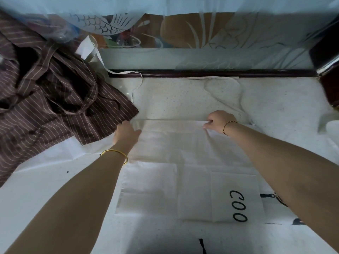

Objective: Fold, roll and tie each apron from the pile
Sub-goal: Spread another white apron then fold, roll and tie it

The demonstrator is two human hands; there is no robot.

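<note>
Head cam view: on the far left we've got the brown striped apron pile [45, 99] heaped on the desk [284, 99]. Next to it our left hand [126, 132] pinches the top left edge of the white apron [174, 143], which lies spread flat mid-desk. Our right hand [219, 121] has its grip curled around the top right edge. Black "COO" lettering [238, 206] shows lower right.

Speckled white counter [275, 99], dark wooden rail [220, 73], frosted etched glass panel [201, 59]
</note>
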